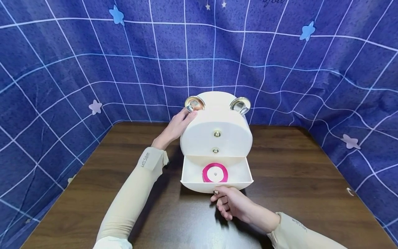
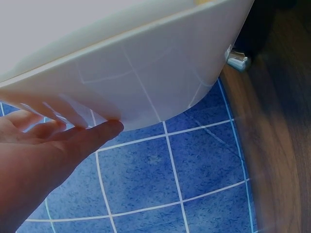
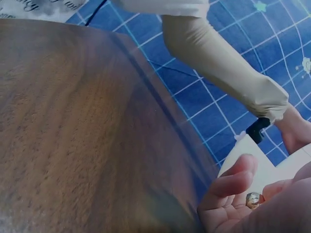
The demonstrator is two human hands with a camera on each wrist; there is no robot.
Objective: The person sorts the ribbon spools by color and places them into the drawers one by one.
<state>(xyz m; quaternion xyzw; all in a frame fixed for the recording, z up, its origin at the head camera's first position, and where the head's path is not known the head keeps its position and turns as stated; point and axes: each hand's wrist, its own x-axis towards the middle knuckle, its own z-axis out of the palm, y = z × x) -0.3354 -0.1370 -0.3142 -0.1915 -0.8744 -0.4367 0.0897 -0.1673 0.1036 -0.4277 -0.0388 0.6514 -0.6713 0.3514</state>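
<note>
A white, rounded drawer box (image 1: 202, 138) with two shiny metallic ears stands on the table. Its bottom drawer (image 1: 239, 169) is pulled out and contains a flat roll of magenta ribbon (image 1: 205, 174) with a white centre. My left hand (image 1: 177, 126) rests against the box's left side, just below the ear; the left wrist view shows its extended fingers touching the smooth wall. In front of the drawer, my right hand (image 1: 237, 204) pinches the small metal drawer knob (image 1: 216, 192) between thumb and finger, the other fingers loosely curled below.
Two more gold knobs (image 1: 217, 134) sit on the upper front of the box, above the pulled-out drawer. The brown wooden table (image 1: 286, 173) is bordered at the back and sides by a blue gridded cloth (image 1: 199, 69) with star shapes.
</note>
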